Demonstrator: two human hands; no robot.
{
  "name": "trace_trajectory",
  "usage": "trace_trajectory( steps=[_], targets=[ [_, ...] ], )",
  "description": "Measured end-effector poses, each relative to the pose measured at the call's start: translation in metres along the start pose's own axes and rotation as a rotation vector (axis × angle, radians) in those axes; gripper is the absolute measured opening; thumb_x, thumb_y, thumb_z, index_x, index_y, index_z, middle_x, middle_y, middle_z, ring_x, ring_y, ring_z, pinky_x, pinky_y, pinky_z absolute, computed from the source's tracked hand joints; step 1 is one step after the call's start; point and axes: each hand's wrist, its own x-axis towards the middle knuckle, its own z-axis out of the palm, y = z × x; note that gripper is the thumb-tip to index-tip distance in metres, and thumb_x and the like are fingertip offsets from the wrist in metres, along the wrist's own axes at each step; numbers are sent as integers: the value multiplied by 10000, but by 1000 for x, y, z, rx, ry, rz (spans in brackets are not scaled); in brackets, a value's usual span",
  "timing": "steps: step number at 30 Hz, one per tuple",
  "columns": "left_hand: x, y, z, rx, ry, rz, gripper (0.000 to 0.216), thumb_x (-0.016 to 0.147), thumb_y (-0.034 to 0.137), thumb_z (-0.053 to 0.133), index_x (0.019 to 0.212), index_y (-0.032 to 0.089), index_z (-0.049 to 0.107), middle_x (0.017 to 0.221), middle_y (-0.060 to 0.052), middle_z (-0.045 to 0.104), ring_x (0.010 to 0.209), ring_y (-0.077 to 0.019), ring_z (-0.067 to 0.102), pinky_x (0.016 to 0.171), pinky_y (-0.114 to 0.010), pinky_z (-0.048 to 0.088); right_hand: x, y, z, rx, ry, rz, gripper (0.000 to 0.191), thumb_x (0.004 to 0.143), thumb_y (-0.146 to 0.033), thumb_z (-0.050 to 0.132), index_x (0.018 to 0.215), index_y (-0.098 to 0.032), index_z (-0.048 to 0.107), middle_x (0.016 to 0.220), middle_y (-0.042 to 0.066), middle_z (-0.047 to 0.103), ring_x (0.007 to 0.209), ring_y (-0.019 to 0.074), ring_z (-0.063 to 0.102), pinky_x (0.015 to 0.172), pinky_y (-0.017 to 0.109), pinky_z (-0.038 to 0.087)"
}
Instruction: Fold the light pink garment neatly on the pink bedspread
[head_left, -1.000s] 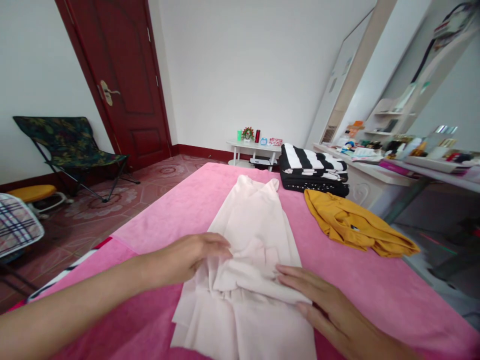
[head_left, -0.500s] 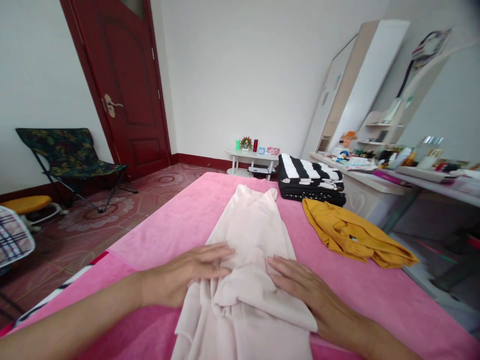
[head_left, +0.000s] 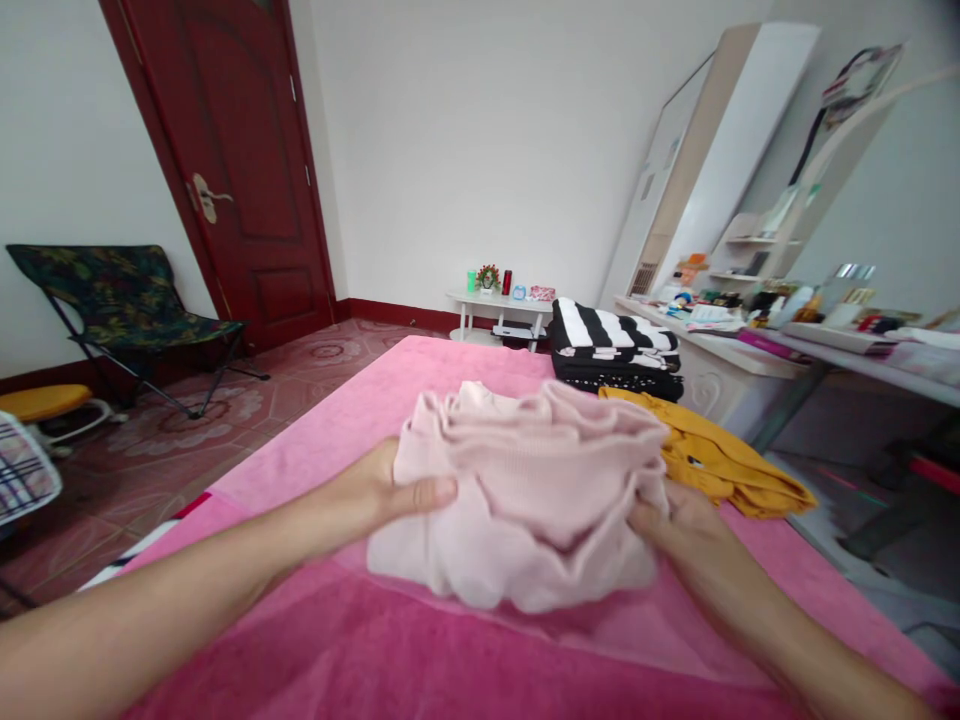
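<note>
A pale pink garment (head_left: 525, 490), bunched into several loose folds, is held between my two hands over the bed. My left hand (head_left: 394, 490) grips its left side, the thumb on the near face and the fingers hidden behind the cloth. On the other side, my right hand (head_left: 679, 515) pinches the right edge of the folds. Motion blurs the cloth a little, and its exact kind is hard to make out. Beneath it spreads a pink bed cover (head_left: 315, 640).
A mustard-yellow garment (head_left: 720, 455) lies at the right edge of the bed. Behind it stands a stack of folded black-and-white striped cloth (head_left: 611, 335). A cluttered dressing table (head_left: 720, 345) is at the right, a camouflage folding chair (head_left: 127, 305) at the left, a small white table (head_left: 480, 300) beyond.
The pink garment lay stretched lengthwise under my flat, open hands. Now its near part is gathered up into a folded bundle, with both hands closed on its sides.
</note>
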Motion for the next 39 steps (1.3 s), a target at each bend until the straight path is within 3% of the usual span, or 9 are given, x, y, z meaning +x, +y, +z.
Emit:
trace_trajectory(
  steps=[3,7,11,14,19,25,33,37,39],
  targets=[
    [60,-6,-18,-242,218,-180,597,697,560,692,1086,111,635,980,-126,704,826,-262,676,702,-352,544,103,-5,-2,247,144,131,478,774,-542,606,1036,-148,674,873,87,727,792,260,679,688,357,553],
    [154,-45,-47,-51,462,-185,537,668,502,725,1024,104,662,1020,-134,698,840,-265,672,684,-321,531,203,23,-3,270,281,164,433,715,-477,667,947,-111,679,881,100,723,782,250,666,691,346,531],
    [222,-110,-52,478,547,-315,375,721,423,692,945,123,684,981,-130,699,914,-273,649,766,-322,490,245,97,0,-204,257,239,297,719,-397,653,830,-124,690,865,108,718,830,266,656,713,342,493],
    [243,-158,-41,586,566,-363,405,698,378,723,1008,125,655,1117,-167,646,1084,-311,565,872,-354,436,257,147,6,-429,312,288,335,704,-423,666,915,-163,678,944,104,713,876,273,648,736,352,474],
    [250,-202,-40,628,597,-263,510,750,452,671,1176,197,556,1176,-97,629,1069,-233,565,862,-300,426,269,190,8,-393,395,218,462,694,-487,664,1018,-159,637,948,97,708,837,217,659,723,307,490],
    [246,-201,-42,631,591,-238,514,778,460,622,1217,212,524,1203,-71,623,1086,-235,570,892,-315,434,272,200,2,-164,445,185,438,694,-460,657,988,-136,636,902,104,701,810,221,660,748,339,504],
    [183,-180,-34,770,233,-141,564,895,448,417,1394,194,347,1432,-92,428,1307,-272,394,1066,-392,315,225,165,0,131,279,217,321,693,-285,652,978,-147,601,959,110,705,832,202,671,754,327,529],
    [140,-161,-40,776,108,-120,448,885,394,449,1285,199,500,1325,-71,537,1237,-258,470,1038,-363,358,195,138,-10,184,264,300,302,721,-359,626,922,-134,634,899,113,710,821,231,662,750,365,527],
    [122,-137,-36,800,178,-112,339,861,341,490,1149,207,606,1219,-62,600,1156,-251,533,993,-354,405,189,104,-14,50,381,219,280,741,-368,597,881,-132,651,880,110,706,844,240,649,787,385,514]
  ],
)
